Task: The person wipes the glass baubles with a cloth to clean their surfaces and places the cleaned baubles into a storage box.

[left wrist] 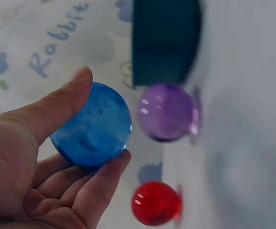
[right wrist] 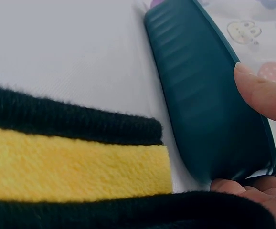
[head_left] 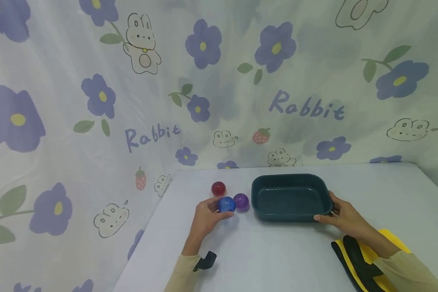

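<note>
A clear blue ball (head_left: 226, 205) is pinched between the thumb and fingers of my left hand (head_left: 206, 219); the left wrist view shows this blue ball (left wrist: 92, 126) held off the table. Close by on the white table are a purple ball (head_left: 241, 201) and a red ball (head_left: 218, 189), neither touched by the fingers as far as I can see. With my right hand (head_left: 346, 219) I grip the right end of a dark teal rectangular dish (head_left: 290, 217), thumb on its rim and fingers at the side and below. The dish's inside looks bare.
A folded yellow and black fuzzy cloth (head_left: 365, 259) lies at the front right, under my right forearm. Behind the table hangs a curtain (head_left: 241, 101) printed with flowers and rabbits. A black strap (head_left: 205, 261) is on my left wrist.
</note>
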`<state>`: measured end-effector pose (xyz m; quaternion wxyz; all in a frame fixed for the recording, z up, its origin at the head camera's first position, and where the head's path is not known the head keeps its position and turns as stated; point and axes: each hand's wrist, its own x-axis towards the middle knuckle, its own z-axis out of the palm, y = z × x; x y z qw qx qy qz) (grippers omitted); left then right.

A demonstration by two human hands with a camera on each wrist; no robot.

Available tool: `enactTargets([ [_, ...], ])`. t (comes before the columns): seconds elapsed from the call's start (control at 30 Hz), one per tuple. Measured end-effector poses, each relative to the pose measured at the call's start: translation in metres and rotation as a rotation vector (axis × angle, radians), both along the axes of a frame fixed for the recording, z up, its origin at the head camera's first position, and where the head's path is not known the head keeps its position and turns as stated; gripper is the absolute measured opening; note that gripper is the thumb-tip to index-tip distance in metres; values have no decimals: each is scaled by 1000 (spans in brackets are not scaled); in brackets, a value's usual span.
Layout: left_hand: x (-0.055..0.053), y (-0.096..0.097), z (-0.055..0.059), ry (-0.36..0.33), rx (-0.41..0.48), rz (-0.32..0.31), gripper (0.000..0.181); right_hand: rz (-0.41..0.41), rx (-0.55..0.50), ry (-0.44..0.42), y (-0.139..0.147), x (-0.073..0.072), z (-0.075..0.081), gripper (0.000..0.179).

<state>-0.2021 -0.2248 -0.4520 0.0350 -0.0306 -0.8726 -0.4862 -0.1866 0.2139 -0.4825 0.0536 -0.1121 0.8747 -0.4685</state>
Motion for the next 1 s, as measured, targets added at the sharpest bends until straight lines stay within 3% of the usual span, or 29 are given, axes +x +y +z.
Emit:
enactTargets([
  [0.2,-3,21,25,13,82,-93,71,-8,23,10,0,0,-2,109],
  [0.4,-10,44,39,38,165,-170,70,-14,13,-3,-1,0,-1,110],
  [0.73,-13,80,43,-6,284,-236,67,-4,6,13,-2,-1,-2,109],
  [1.0,-14,97,45,-1,277,-273,67,-27,35,-12,1,1,2,114],
])
